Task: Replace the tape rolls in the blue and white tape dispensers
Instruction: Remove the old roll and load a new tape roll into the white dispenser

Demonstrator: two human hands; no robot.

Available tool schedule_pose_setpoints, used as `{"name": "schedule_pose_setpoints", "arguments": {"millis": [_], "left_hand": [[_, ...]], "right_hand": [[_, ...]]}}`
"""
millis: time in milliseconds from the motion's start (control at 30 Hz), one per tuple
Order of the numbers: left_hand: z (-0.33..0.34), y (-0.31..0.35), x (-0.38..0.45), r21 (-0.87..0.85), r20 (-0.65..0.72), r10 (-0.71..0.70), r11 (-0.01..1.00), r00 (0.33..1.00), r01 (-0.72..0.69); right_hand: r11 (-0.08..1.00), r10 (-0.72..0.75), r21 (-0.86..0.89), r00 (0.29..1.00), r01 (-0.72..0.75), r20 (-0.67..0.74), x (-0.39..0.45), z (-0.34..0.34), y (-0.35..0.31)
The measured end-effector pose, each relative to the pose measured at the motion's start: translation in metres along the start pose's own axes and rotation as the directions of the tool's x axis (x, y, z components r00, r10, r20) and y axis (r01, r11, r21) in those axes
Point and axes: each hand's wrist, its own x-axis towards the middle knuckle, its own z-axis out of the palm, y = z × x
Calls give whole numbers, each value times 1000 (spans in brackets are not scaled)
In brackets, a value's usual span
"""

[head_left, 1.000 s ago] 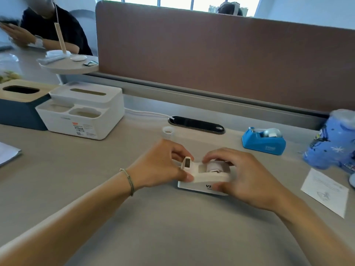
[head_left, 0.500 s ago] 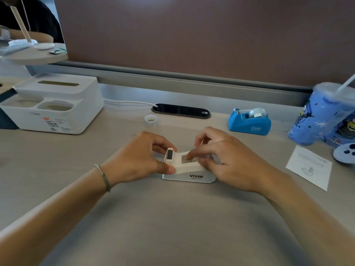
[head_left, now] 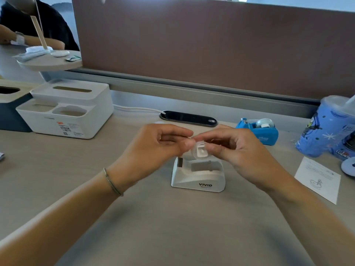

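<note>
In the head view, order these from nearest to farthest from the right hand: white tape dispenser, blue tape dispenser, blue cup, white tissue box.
Measured from the right hand:
1. White tape dispenser, just below the fingertips, toward the person.
2. Blue tape dispenser, behind the hand, slightly right.
3. Blue cup, at the right edge.
4. White tissue box, far across on the left.

arms: bare, no sleeves | left wrist: thin cord bracelet [head_left: 113, 181]
</note>
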Motion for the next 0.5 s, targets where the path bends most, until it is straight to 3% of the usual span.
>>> {"name": "schedule_pose_setpoints", "arguments": {"millis": [100, 167, 233, 300, 500], "left_hand": [[-10, 2, 1, -241, 42, -71, 967, 997, 79], [-18, 0, 3, -346, 2, -112, 932, 994, 106], [-27, -5, 7, -432, -52, -151, 895, 987, 114], [-35, -10, 11, -497, -75, -187, 859, 980, 126], [-45, -19, 15, -479, -62, -271, 852, 960, 210]], "right_hand": [[993, 11, 115, 1000, -9, -18, 22, 13, -12], [994, -6, 104, 995, 16, -95, 35, 23, -18], [993, -101, -86, 969, 84, -225, 45, 34, -20], [945, -216, -298, 940, 133, -264, 48, 47, -24], [906, -318, -357, 922, 227, -220, 53, 61, -20]]}}
